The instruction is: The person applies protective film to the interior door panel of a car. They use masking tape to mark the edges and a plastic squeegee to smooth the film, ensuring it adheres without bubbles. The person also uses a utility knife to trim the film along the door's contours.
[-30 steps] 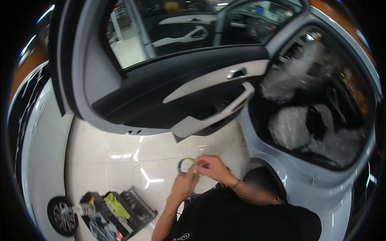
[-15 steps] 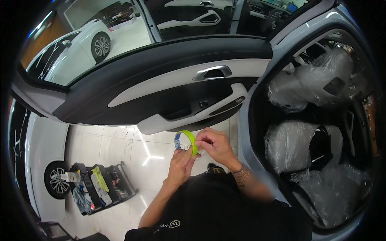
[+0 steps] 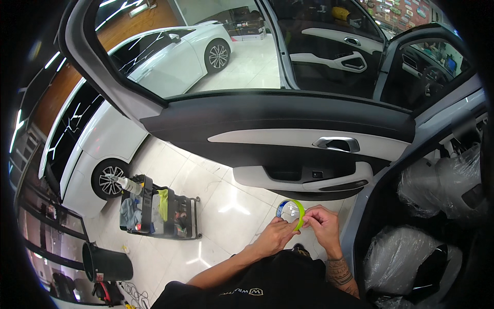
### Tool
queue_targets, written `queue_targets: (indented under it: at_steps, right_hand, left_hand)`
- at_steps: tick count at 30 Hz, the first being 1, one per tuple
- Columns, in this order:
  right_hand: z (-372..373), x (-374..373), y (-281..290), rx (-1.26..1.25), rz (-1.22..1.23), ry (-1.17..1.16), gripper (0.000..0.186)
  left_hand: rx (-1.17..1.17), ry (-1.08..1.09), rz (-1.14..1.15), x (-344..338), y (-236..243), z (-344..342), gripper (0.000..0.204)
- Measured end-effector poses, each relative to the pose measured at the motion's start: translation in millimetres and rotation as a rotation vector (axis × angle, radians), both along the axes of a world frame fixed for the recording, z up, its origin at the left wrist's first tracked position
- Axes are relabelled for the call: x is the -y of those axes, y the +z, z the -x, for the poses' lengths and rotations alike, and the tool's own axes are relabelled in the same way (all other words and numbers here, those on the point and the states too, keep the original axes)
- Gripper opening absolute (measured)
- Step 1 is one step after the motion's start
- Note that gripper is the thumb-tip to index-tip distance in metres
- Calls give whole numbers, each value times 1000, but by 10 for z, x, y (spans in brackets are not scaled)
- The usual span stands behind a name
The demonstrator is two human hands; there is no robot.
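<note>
Between the fingers (image 3: pixel 311 217), a green tape roll (image 3: pixel 301 209)

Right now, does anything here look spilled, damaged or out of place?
What looks untidy is the cord, lying in loose loops on the floor by the bin. I see no spill or damage; the tape is in the left hand.

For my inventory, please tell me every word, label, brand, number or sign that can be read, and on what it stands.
Black shirt: pale lettering and emblem; I do not copy them.
Green tape roll: blue and white marking inside, too small to read.
Dark bin: small pale label, too small to read.
</note>
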State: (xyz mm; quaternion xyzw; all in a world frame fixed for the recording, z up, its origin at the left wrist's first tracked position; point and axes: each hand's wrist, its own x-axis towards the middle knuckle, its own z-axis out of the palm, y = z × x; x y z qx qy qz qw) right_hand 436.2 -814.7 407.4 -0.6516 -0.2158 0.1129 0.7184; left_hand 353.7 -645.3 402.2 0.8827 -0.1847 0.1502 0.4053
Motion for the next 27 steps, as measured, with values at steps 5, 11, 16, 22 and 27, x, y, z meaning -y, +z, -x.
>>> queue_targets:
  at_steps: [5,11,16,22,27]
  right_hand:
    - [14,-200,-62,10,82,-11,6]
    - [42,-525,-25,60,89,-43,11]
    - [93,-840,75,-13,114,15,11]
    - [196,-1184,103,-130,68,25,9]
    - [304,-1391,119,-177,34,-24,11]
  left_hand:
    - [-30,-12,-30,-213,-60,25,32]
    - [-84,-4,7,-496,-60,22,33]
    - [-154,48,83,-761,-2,100,40]
    - [-164,4,32,-1167,-9,178,34]
    - [-31,-76,16,-1429,14,163,35]
